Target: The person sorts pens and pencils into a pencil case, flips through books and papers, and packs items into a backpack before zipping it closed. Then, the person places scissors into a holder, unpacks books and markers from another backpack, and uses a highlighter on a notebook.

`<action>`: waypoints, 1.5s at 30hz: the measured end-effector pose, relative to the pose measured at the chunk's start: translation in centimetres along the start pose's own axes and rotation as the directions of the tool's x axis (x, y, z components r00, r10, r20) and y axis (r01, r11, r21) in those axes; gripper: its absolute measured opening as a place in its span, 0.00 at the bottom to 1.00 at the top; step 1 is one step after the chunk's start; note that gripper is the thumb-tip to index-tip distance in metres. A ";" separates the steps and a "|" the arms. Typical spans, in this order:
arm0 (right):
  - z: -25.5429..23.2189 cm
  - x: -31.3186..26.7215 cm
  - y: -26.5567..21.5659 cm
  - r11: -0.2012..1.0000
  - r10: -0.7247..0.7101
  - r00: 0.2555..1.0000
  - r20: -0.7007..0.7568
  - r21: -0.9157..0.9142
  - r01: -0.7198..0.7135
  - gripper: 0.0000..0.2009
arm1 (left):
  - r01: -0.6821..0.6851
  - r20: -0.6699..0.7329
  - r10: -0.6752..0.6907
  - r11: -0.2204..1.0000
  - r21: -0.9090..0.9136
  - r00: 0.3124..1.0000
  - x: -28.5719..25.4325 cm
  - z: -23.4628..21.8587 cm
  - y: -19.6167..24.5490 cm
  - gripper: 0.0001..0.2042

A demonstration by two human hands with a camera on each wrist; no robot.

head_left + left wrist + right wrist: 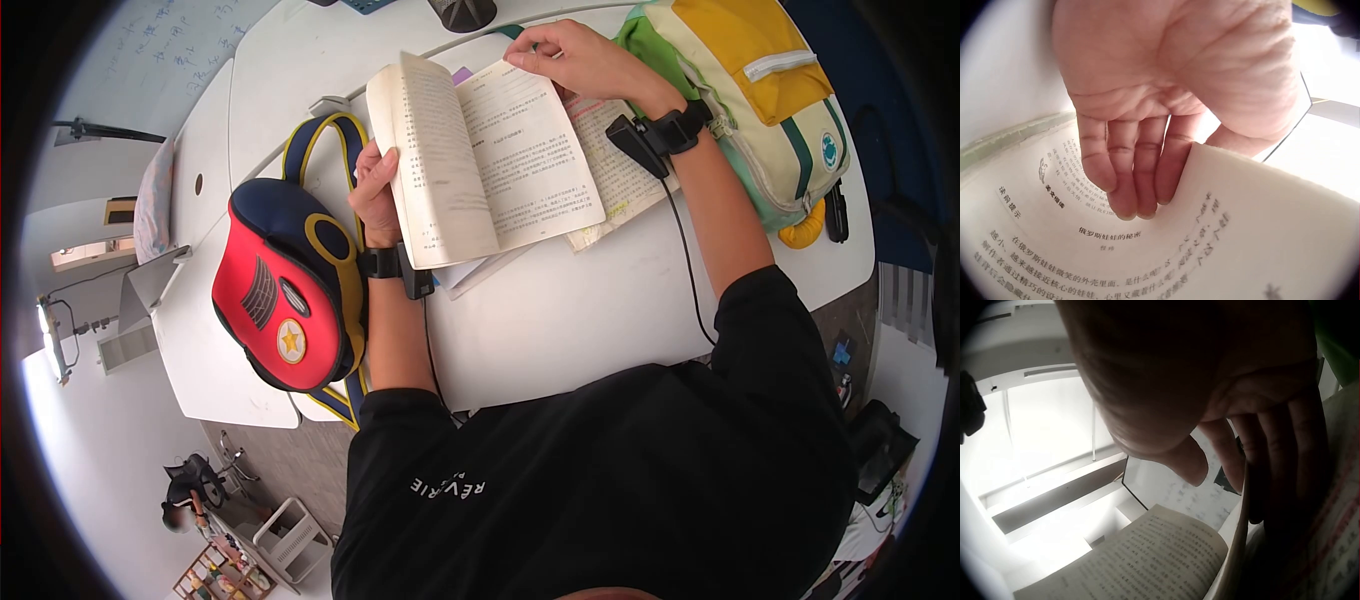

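Left hand (375, 197) curled round left edge of open, cream-paged printed book (535, 150), upper centre of frame | right hand (585, 60) bent at its top-right corner, pinch unclear | red-and-navy bag (275, 290), centre left | white table (560, 330)

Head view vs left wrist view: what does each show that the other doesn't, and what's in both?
Only head: the right hand at the top edge of the book, the cream, green and yellow backpack, the round star badge on the other backpack's red face, and the black mesh cup.

Only left wrist: a close look at the palm of the left hand, with four fingertips against a printed page.

Both: the left hand holding the book.
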State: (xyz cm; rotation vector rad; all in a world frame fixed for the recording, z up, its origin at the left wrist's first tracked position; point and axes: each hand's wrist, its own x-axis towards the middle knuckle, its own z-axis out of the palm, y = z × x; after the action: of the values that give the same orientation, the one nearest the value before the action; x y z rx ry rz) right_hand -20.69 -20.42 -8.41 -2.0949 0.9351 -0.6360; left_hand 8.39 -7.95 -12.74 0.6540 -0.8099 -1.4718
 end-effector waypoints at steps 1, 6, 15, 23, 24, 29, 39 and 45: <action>0.0 0.0 -0.1 1.000 0.001 1.000 -0.010 -0.010 -0.001 0.16 | 0.008 0.006 -0.008 1.000 0.001 1.000 0.0 0.1 0.1 0.19; -0.2 0.0 -0.1 0.989 0.074 0.997 0.010 0.125 -0.075 0.17 | 0.011 0.008 -0.011 1.000 0.011 1.000 0.0 0.1 0.1 0.19; -0.1 0.1 0.2 0.995 0.071 0.997 0.020 0.076 -0.072 0.17 | 0.008 -0.008 -0.007 1.000 0.018 1.000 0.0 0.1 0.0 0.20; -0.1 0.0 -0.5 0.992 0.098 0.995 0.023 0.072 -0.099 0.18 | 0.002 -0.005 -0.002 1.000 0.014 1.000 0.0 0.0 0.0 0.19; -0.1 0.0 -0.4 0.992 0.099 0.995 0.023 0.073 -0.100 0.18 | 0.003 -0.010 -0.003 1.000 0.015 1.000 0.0 0.0 0.0 0.18; -0.3 -0.1 -0.4 0.989 0.088 0.996 0.035 0.117 -0.091 0.22 | -0.001 -0.015 0.001 1.000 0.011 1.000 0.0 0.1 0.0 0.19; -0.3 -0.3 -0.6 0.985 0.101 0.995 0.026 0.139 -0.104 0.25 | -0.008 -0.010 0.008 1.000 0.005 1.000 0.0 -0.3 -0.2 0.19; -0.4 -0.3 -0.9 0.993 0.068 0.998 0.004 0.096 -0.068 0.24 | 0.001 0.058 -0.003 0.999 0.038 0.998 0.0 -0.9 -0.2 0.21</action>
State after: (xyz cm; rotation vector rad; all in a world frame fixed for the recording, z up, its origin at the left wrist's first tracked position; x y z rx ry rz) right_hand -20.79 -20.01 -7.51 -1.9701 0.9521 -0.6322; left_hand 8.98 -8.06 -13.42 0.6433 -0.8836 -1.4863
